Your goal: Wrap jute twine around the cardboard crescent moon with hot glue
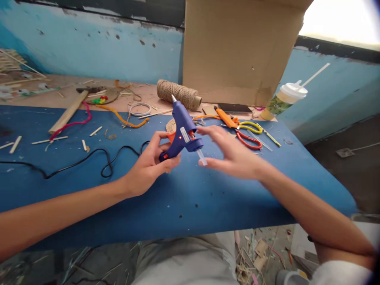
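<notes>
A blue hot glue gun (181,128) is held above the table by my left hand (152,160), whose fingers wrap its handle near the orange trigger. Its nozzle points up and away from me, and a small light glows on its side. From the gun's back end sticks a clear glue stick (202,156). My right hand (228,152), slightly blurred, is beside the gun with thumb and fingers apart. Its thumb tip is at the end of the glue stick; whether it touches I cannot tell. A black cord (108,158) runs left across the table.
Behind the gun lies a twine spool (178,94). Red-handled scissors (249,140), an orange cutter (226,117) and a lidded cup (285,99) are at the right. A hammer (69,111) and several wood sticks lie left on the blue table (178,198). Cardboard (237,51) stands behind.
</notes>
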{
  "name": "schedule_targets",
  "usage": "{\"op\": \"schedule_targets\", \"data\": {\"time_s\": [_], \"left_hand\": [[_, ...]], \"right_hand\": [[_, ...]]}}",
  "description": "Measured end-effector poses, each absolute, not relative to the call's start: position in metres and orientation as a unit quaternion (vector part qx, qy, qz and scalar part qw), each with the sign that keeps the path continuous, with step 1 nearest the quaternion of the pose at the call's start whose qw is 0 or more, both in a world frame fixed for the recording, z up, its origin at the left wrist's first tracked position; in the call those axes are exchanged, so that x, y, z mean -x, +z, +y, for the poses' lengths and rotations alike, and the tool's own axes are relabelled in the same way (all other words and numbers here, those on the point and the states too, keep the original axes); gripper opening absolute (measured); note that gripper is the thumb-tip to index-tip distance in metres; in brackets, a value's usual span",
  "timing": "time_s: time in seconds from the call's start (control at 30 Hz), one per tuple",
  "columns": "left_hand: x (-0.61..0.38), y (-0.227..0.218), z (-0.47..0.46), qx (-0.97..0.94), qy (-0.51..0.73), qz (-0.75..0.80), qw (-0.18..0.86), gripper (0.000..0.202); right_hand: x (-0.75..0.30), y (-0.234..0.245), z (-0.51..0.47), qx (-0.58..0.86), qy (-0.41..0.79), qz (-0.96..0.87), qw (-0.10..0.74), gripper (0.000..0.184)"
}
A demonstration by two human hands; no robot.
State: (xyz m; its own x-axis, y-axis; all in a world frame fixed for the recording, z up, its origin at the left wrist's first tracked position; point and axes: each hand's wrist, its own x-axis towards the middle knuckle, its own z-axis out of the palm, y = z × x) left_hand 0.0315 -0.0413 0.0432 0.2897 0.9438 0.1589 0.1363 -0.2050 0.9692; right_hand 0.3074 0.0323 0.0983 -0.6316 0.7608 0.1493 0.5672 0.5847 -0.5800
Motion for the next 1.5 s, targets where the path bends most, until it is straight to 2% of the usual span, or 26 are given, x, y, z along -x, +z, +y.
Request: {"op": "schedule_targets", "data": {"time_s": [0.07, 0.17, 0.3, 0.43, 0.6, 0.77, 0.97, 1.17, 1.27, 1.37, 1.43, 1.5], "left_hand": [[-0.043, 0.050, -0.045, -0.683, 0.396, 0.399, 0.467, 0.043], [-0.053, 0.055, -0.044, -0.765, 0.325, 0.389, 0.398, 0.044], [-0.044, 0.044, -0.022, -0.835, 0.256, 0.412, 0.261, 0.048], [-0.021, 0.026, 0.010, -0.847, 0.216, 0.442, 0.203, 0.061], [-0.003, 0.022, 0.018, -0.867, 0.184, 0.420, 0.194, 0.057], [0.010, 0.022, -0.009, -0.880, 0.197, 0.388, 0.192, 0.035], [0.022, 0.029, -0.057, -0.891, 0.219, 0.353, 0.182, 0.026], [0.019, 0.036, -0.063, -0.848, 0.240, 0.368, 0.295, 0.022], [0.017, 0.027, -0.040, -0.834, 0.269, 0.379, 0.298, 0.026], [0.016, 0.017, -0.021, -0.844, 0.281, 0.379, 0.254, 0.016], [0.016, 0.013, -0.018, -0.862, 0.269, 0.368, 0.223, 0.024], [0.016, 0.013, -0.021, -0.883, 0.251, 0.344, 0.198, 0.048]], "right_hand": [[-0.277, 0.081, 0.014, 0.285, 0.423, -0.809, 0.291, 0.053], [-0.265, 0.068, 0.002, 0.310, 0.572, -0.654, 0.387, 0.038], [-0.281, 0.062, 0.015, 0.326, 0.586, -0.574, 0.470, 0.039], [-0.294, 0.058, 0.031, 0.342, 0.585, -0.539, 0.501, 0.031], [-0.298, 0.058, 0.034, 0.372, 0.576, -0.529, 0.500, 0.019], [-0.303, 0.056, 0.040, 0.412, 0.572, -0.540, 0.460, 0.027], [-0.305, 0.059, 0.039, 0.427, 0.560, -0.548, 0.452, 0.030], [-0.305, 0.064, 0.040, 0.408, 0.568, -0.554, 0.452, 0.011], [-0.307, 0.064, 0.044, 0.393, 0.555, -0.597, 0.426, 0.015], [-0.310, 0.062, 0.043, 0.390, 0.533, -0.623, 0.419, 0.022], [-0.310, 0.061, 0.039, 0.398, 0.521, -0.626, 0.422, 0.028], [-0.308, 0.061, 0.033, 0.404, 0.521, -0.626, 0.416, 0.033]]}}
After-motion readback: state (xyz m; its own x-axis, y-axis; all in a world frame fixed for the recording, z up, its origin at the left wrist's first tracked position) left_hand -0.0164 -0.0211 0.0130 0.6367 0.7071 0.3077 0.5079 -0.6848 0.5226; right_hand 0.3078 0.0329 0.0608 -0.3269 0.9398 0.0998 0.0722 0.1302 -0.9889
